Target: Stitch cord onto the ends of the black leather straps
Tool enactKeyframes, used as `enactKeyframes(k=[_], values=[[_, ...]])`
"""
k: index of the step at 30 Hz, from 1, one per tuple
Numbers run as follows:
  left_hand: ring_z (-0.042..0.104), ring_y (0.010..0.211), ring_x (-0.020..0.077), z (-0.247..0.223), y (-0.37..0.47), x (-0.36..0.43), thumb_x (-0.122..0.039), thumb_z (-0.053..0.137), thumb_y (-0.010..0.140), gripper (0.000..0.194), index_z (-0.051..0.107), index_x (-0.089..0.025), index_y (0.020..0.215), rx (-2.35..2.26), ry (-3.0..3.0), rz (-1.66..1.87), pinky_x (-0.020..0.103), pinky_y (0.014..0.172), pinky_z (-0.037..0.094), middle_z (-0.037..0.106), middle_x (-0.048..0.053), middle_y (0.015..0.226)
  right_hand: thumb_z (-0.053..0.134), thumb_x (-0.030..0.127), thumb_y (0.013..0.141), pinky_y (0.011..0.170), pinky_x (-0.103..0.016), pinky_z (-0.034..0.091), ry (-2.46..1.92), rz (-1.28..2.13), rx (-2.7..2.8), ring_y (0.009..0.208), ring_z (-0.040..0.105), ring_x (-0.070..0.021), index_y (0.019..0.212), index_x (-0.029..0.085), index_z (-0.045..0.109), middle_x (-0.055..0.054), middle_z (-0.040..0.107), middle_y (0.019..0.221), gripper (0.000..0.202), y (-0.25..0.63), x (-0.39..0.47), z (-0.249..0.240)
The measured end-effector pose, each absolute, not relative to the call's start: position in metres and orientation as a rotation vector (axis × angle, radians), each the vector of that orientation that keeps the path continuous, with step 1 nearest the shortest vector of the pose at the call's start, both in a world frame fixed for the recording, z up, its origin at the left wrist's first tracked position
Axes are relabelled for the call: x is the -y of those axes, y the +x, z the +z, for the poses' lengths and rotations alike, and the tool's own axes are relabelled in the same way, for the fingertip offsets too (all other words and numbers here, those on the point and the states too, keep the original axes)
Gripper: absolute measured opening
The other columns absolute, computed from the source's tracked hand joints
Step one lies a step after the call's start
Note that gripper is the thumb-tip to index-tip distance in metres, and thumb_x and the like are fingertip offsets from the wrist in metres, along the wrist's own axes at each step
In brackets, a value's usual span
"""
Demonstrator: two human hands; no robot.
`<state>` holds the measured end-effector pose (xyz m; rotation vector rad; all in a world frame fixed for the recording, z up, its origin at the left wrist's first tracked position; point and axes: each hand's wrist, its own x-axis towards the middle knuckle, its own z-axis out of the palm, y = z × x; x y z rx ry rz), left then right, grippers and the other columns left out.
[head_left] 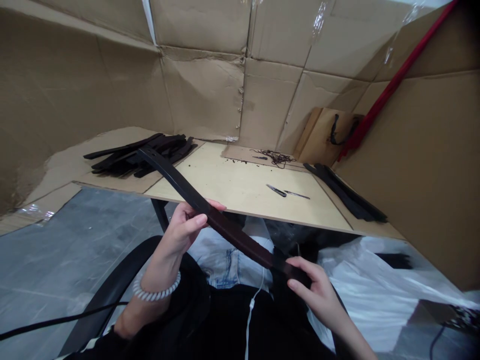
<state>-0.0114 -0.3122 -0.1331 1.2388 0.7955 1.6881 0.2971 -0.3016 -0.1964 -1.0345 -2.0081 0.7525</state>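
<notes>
A long, slightly curved dark strip [236,234] slants across in front of me, above my lap. It looks like a strap or handle, black toward its ends and dark brown along the middle, with a small hole near its far left end. My left hand [189,222] grips it near the middle, thumb on top. Around its lower right end, my right hand [313,285] is closed with thumb and fingers. Beyond it on the table [210,175] lie a pair of thread snips [276,190] and a thin metal tool [297,194].
Similar dark strips [165,145] are piled at the table's left, and another stack [345,192] lies at the right. Tangled brown cord [275,157] rests at the back. Cardboard walls [202,95] enclose the table. White plastic sheeting [367,295] covers the lower right.
</notes>
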Motion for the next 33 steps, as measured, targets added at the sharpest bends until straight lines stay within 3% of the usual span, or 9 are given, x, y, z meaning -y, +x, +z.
enactKeyframes(k=[7, 10, 14, 19, 24, 29, 31, 33], values=[[0.059, 0.052, 0.0125, -0.132, -0.012, 0.315, -0.041, 0.081, 0.064, 0.029, 0.081, -0.021, 0.085, -0.795, 1.238, 1.630, 0.024, 0.053, 0.054, 0.072, 0.006, 0.069, 0.066, 0.052, 0.081, 0.070, -0.031, 0.057, -1.024, 0.665, 2.022, 0.079, 0.071, -0.0251, 0.087, 0.020, 0.073, -0.008, 0.075, 0.087, 0.033, 0.298, 0.303, -0.195], [0.059, 0.050, 0.0133, -0.133, -0.009, 0.313, -0.044, 0.083, 0.064, 0.033, 0.081, -0.019, 0.086, -0.821, 1.207, 1.646, 0.026, 0.052, 0.054, 0.071, 0.006, 0.066, 0.065, 0.050, 0.084, 0.070, -0.031, 0.058, -0.991, 0.586, 2.023, 0.079, 0.072, -0.0247, 0.089, 0.021, 0.073, -0.008, 0.075, 0.088, 0.031, 0.299, 0.303, -0.197], [0.056, 0.047, 0.0113, -0.134, -0.004, 0.313, -0.044, 0.087, 0.060, 0.033, 0.076, -0.016, 0.073, -0.913, 1.189, 1.766, 0.024, 0.050, 0.052, 0.068, 0.004, 0.059, 0.066, 0.048, 0.085, 0.073, -0.032, 0.058, -0.954, 0.385, 2.029, 0.080, 0.072, -0.0245, 0.091, 0.021, 0.072, -0.007, 0.076, 0.089, 0.028, 0.303, 0.302, -0.202], [0.050, 0.047, 0.0095, -0.128, 0.004, 0.326, -0.030, 0.081, 0.069, 0.022, 0.066, -0.017, 0.060, -1.212, 1.348, 1.979, 0.020, 0.044, 0.041, 0.058, -0.001, 0.052, 0.064, 0.047, 0.087, 0.075, -0.033, 0.058, -0.914, 0.238, 2.042, 0.078, 0.072, -0.0244, 0.092, 0.021, 0.069, -0.007, 0.075, 0.087, 0.027, 0.305, 0.300, -0.206], [0.054, 0.052, 0.0114, -0.121, 0.014, 0.340, -0.025, 0.074, 0.076, 0.012, 0.069, -0.018, 0.067, -1.370, 1.502, 2.012, 0.021, 0.047, 0.042, 0.064, 0.000, 0.060, 0.066, 0.041, 0.087, 0.062, -0.029, 0.055, -0.905, 0.196, 2.055, 0.075, 0.069, -0.0232, 0.094, 0.021, 0.066, -0.007, 0.072, 0.084, 0.021, 0.304, 0.298, -0.208], [0.038, 0.043, 0.0059, -0.123, 0.016, 0.340, -0.025, 0.078, 0.071, 0.022, 0.060, -0.017, 0.062, -1.352, 1.492, 2.053, 0.019, 0.038, 0.028, 0.050, -0.004, 0.053, 0.069, 0.028, 0.085, 0.059, -0.028, 0.049, -0.854, 0.109, 2.062, 0.066, 0.062, -0.0183, 0.100, 0.020, 0.065, -0.005, 0.067, 0.078, 0.017, 0.303, 0.300, -0.209], [0.035, 0.042, 0.0052, -0.124, 0.013, 0.338, -0.025, 0.078, 0.072, 0.027, 0.056, -0.017, 0.059, -1.344, 1.478, 2.031, 0.019, 0.038, 0.025, 0.046, -0.005, 0.051, 0.070, 0.030, 0.084, 0.061, -0.029, 0.049, -0.895, 0.147, 2.043, 0.067, 0.062, -0.0185, 0.097, 0.019, 0.066, -0.005, 0.067, 0.077, 0.017, 0.303, 0.301, -0.208], [0.036, 0.042, 0.0053, -0.127, 0.010, 0.336, -0.025, 0.078, 0.072, 0.028, 0.056, -0.017, 0.058, -1.309, 1.499, 2.007, 0.019, 0.038, 0.026, 0.045, -0.005, 0.050, 0.070, 0.038, 0.083, 0.065, -0.030, 0.049, -1.010, 0.398, 2.075, 0.071, 0.063, -0.0200, 0.088, 0.019, 0.067, -0.006, 0.068, 0.078, 0.020, 0.302, 0.300, -0.205]])
